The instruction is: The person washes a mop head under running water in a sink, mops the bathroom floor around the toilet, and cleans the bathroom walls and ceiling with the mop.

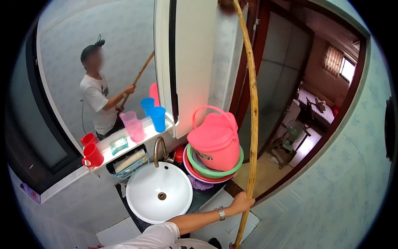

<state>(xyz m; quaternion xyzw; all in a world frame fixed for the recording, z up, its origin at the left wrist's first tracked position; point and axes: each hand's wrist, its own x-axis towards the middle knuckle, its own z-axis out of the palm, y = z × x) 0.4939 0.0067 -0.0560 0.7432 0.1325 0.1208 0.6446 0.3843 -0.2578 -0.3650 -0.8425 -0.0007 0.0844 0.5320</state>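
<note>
My left hand (241, 203), with a metal watch on its wrist, is closed around a long wooden pole (253, 108). The pole stands nearly upright, bowing slightly, and runs from the bottom edge to the top of the view. Beside its upper end is a dark reddish-brown thing (227, 7), cut off and too blurred to name. Only a sliver of my right hand (234, 246) shows at the pole's lower end. In the mirror (124, 37), both hands grip the pole, one above the other.
Left of the pole, a pink lidded bucket (213, 139) sits in stacked basins (237, 167) beside a white sink (139, 195) with a tap (156, 151). Cups, including a blue one (157, 119), line a narrow shelf (108, 154). A doorway on the right shows a fan (294, 130) and a bed (311, 97).
</note>
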